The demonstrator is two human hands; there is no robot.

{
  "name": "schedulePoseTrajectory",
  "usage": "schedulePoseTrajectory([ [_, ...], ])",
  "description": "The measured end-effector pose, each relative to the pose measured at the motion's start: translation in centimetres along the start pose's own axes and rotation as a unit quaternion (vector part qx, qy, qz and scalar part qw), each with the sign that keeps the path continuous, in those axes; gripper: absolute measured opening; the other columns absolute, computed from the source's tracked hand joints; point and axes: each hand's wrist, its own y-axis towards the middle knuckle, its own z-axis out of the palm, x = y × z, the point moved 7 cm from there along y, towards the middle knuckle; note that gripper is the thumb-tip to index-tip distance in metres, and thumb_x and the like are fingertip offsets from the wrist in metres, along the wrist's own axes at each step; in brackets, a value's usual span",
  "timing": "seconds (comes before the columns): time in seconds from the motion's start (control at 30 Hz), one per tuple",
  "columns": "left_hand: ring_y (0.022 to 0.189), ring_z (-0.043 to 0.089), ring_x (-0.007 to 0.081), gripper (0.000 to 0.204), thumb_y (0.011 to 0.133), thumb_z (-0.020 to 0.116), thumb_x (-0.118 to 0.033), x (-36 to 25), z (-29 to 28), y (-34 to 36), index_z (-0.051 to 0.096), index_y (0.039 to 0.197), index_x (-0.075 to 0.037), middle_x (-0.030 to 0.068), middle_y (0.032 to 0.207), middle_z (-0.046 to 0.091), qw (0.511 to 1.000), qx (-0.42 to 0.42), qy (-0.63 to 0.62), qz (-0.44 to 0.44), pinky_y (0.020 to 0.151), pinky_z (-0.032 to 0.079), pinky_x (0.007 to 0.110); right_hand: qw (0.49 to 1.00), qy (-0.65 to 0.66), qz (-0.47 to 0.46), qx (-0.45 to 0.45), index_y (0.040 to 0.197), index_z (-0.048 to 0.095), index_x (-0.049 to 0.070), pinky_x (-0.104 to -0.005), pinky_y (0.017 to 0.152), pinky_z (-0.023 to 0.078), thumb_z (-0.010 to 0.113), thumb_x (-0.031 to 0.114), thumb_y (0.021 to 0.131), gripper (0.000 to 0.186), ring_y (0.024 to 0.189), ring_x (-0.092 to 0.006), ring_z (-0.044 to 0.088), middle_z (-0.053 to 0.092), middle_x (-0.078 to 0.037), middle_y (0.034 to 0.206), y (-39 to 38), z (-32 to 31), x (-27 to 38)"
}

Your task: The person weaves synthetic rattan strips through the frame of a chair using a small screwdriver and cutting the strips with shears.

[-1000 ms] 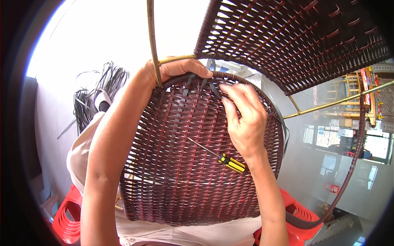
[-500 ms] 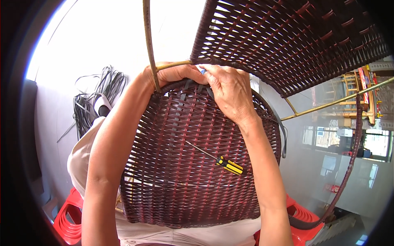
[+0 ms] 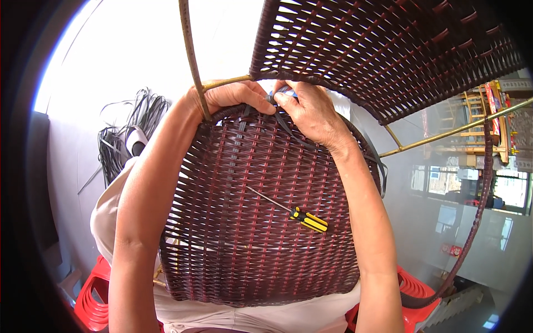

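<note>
A woven seat in dark brown and red rattan-like strip rests over my lap, part of a metal-framed chair. At its far rim my left hand is closed over the edge, its fingertip pressing beside a dark flat strip. Opposite it, my right hand pinches that dark plastic strip between thumb and fingers, just above the rim. Something blue shows behind the right thumb; its kind is hidden. A screwdriver with a yellow and black handle lies on the weave, its shaft toward the upper left.
The chair's woven backrest rises at the upper right, with a gold metal tube at the upper left. A bundle of dark strips lies on the floor at left. Red plastic stools flank my legs. A curved wrapped armrest hangs at right.
My hands have drawn slightly apart at the rim, exposing more of the dark strip between them. The chair has shifted slightly up and left in view; the screwdriver still lies on the seat.
</note>
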Motion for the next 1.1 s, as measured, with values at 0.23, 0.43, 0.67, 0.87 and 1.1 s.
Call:
schedulePoseTrajectory([
  [0.23, 0.058, 0.052, 0.0081, 0.016, 0.061, 0.070, -0.013, -0.3, 0.8, -0.1, 0.065, 0.073, -0.004, 0.0009, 0.066, 0.061, 0.999, 0.036, 0.013, -0.015, 0.061, 0.042, 0.023, 1.000, 0.024, -0.009, 0.009, 0.087, 0.056, 0.005, -0.0396, 0.076, 0.045, 0.048, 0.018, 0.082, 0.016, 0.077, -0.0265, 0.060, 0.061, -0.010, 0.076, 0.1, 0.0, 0.3],
  [0.43, 0.056, 0.051, 0.0080, 0.013, 0.061, 0.070, -0.012, -0.3, 0.5, 0.0, 0.065, 0.072, -0.005, 0.0005, 0.066, 0.062, 0.999, 0.036, 0.017, 0.004, 0.060, 0.042, 0.023, 0.999, 0.006, -0.026, -0.024, 0.089, 0.056, 0.005, -0.0409, 0.077, 0.045, 0.047, 0.019, 0.083, 0.018, 0.077, -0.0273, 0.061, 0.061, -0.011, 0.075, 0.0, -0.2, 0.8],
  [0.67, 0.057, 0.050, 0.0074, 0.013, 0.061, 0.070, -0.012, 0.0, 0.8, 0.4, 0.065, 0.072, -0.005, 0.0000, 0.066, 0.062, 0.999, 0.043, -0.002, -0.006, 0.063, 0.041, 0.022, 1.000, 0.009, -0.014, -0.012, 0.088, 0.056, 0.006, -0.0410, 0.076, 0.045, 0.047, 0.020, 0.083, 0.018, 0.079, -0.0272, 0.060, 0.061, -0.010, 0.080, -0.1, -0.3, 0.6],
  [0.87, 0.057, 0.047, 0.0076, 0.012, 0.061, 0.069, -0.011, 0.1, 1.0, 0.5, 0.063, 0.071, -0.007, -0.0027, 0.064, 0.057, 0.998, 0.064, -0.007, -0.009, 0.063, 0.038, 0.022, 0.999, 0.031, -0.034, -0.025, 0.085, 0.055, 0.007, -0.0389, 0.074, 0.046, 0.051, 0.016, 0.081, 0.011, 0.077, -0.0262, 0.060, 0.060, -0.009, 0.079, -0.2, -0.5, 0.7],
  [1.1, 0.058, 0.045, 0.0061, 0.011, 0.062, 0.066, -0.010, -0.4, 1.2, 0.3, 0.057, 0.068, -0.008, -0.0041, 0.065, 0.053, 0.999, 0.043, 0.003, -0.006, 0.059, 0.037, 0.022, 0.997, 0.072, -0.037, -0.008, 0.083, 0.054, 0.007, -0.0390, 0.073, 0.046, 0.053, 0.015, 0.078, 0.009, 0.076, -0.0252, 0.059, 0.059, -0.008, 0.077, -0.1, -0.3, 0.4],
])
